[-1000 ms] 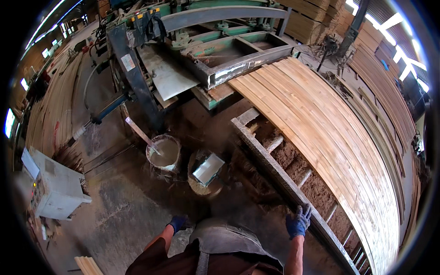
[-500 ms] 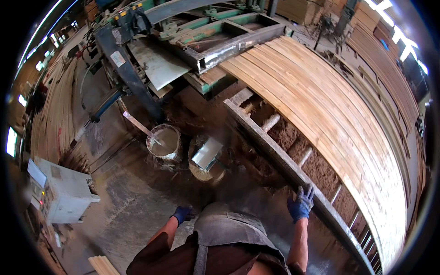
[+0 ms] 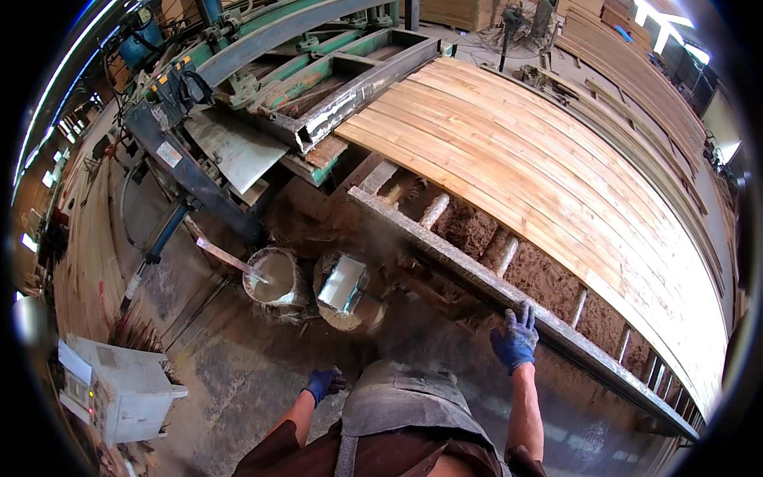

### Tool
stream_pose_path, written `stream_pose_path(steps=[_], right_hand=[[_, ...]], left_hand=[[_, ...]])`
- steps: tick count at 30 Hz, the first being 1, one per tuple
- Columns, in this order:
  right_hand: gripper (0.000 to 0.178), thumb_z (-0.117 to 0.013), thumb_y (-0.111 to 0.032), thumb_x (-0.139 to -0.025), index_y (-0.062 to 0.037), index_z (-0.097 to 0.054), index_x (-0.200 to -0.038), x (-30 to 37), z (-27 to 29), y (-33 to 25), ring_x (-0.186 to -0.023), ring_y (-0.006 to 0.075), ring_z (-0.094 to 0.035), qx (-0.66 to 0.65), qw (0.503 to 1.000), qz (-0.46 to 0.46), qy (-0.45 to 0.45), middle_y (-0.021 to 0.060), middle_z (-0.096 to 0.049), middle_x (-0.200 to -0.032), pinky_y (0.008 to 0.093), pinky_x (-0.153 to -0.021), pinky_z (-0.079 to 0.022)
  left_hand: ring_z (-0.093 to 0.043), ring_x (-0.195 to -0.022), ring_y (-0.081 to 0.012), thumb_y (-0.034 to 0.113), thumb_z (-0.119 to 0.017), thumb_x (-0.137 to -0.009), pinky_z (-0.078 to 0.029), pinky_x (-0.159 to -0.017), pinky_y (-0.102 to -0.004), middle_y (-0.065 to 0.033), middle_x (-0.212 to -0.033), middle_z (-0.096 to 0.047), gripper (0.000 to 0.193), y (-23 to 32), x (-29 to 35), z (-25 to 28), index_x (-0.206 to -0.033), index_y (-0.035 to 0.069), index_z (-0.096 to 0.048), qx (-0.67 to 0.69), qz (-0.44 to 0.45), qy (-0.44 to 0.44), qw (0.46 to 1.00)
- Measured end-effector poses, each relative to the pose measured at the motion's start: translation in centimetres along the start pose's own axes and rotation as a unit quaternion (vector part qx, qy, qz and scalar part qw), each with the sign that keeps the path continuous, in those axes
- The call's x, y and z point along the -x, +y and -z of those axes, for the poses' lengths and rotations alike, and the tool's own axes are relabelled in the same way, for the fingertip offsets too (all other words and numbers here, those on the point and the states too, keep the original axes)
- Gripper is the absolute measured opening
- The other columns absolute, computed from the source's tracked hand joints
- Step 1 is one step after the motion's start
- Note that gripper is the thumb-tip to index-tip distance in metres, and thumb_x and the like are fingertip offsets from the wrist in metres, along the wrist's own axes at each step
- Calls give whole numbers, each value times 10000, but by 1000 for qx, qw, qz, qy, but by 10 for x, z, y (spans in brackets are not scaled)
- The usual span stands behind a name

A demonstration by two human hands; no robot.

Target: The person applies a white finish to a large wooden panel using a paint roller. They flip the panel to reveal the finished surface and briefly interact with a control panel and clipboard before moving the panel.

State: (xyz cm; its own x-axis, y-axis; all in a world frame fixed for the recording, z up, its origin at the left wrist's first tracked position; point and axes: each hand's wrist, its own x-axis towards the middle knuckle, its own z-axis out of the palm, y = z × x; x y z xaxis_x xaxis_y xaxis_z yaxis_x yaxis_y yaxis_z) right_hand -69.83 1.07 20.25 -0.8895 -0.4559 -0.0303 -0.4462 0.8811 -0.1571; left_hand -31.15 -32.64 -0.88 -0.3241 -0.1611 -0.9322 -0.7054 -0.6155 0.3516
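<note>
My right hand [image 3: 515, 340], in a blue glove, rests on the near metal rail [image 3: 449, 248] of a roller conveyor, fingers spread over its edge. Beyond that rail lies a wide panel of joined wooden strips [image 3: 509, 151], resting on the conveyor and apart from my hand. My left hand [image 3: 324, 385], gloved in blue too, hangs free beside my grey apron [image 3: 401, 397], its fingers loosely stretched and holding nothing. Ahead of it stands a bucket of pale, thick liquid [image 3: 273, 278] with a flat stick [image 3: 224, 258] leaning in it. Next to the bucket, a shiny rectangular metal container [image 3: 343, 285] sits on a round, crusted support.
A large green and grey machine frame [image 3: 334, 87] stands at the far end of the panel. A pale control box [image 3: 131, 389] is at lower left. Long wooden strips [image 3: 83, 238] lie along the far left, and stacked boards [image 3: 636, 91] at the far right. Brown debris lies under the rollers.
The view has shifted, so the machine, buckets and panel appear farther left. My right hand stays on the rail; my left hand still hangs beside the apron.
</note>
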Motion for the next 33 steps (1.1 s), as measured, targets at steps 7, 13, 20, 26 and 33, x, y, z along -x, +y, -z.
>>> stream_pose_path(steps=[7,13,20,26,33], right_hand=[[607,-679,-373,-779,-65,-555,-1288,1,-1,-2,-1415,450,-244,5,1000,7,6,259,-302,-1514,566,-1009,-372],[622,-680,-379,-777,-61,-558,-1297,3,3,-6,-1429,444,-220,11,1000,-2,-9,258,-289,-1524,557,-1027,-358],[641,-684,-379,-769,-62,-552,-1311,4,1,-3,-1436,441,-203,12,1000,2,-2,243,-276,-1535,554,-1036,-351],[654,-685,-376,-762,-60,-546,-1317,5,5,-6,-1439,445,-192,-2,1000,-10,-15,237,-251,-1548,552,-1044,-342],[656,-693,-372,-755,-60,-553,-1314,9,-2,-4,-1453,439,-162,-10,1000,-5,2,251,-210,-1563,546,-1054,-332]], left_hand=[[-699,-928,-296,401,-406,-991,-510,-728,-398,-121,-1149,-681,357,2,-2,-13,-1171,130,-554,-16,-2,-7,1000],[-699,-930,-286,395,-486,-965,-515,-746,-394,-120,-1141,-684,368,-3,-12,-9,-1203,122,-552,2,2,-7,1000],[-699,-935,-295,385,-517,-952,-519,-748,-410,-118,-1127,-688,359,-2,-16,-6,-1201,129,-555,2,9,-3,1000],[-697,-945,-296,392,-503,-964,-518,-722,-414,-121,-1104,-696,331,-8,-11,1,-1177,146,-560,8,7,4,1000],[-703,-904,-292,372,-449,-994,-525,-718,-408,-128,-1093,-706,298,-10,0,11,-1136,138,-569,27,26,8,999]])
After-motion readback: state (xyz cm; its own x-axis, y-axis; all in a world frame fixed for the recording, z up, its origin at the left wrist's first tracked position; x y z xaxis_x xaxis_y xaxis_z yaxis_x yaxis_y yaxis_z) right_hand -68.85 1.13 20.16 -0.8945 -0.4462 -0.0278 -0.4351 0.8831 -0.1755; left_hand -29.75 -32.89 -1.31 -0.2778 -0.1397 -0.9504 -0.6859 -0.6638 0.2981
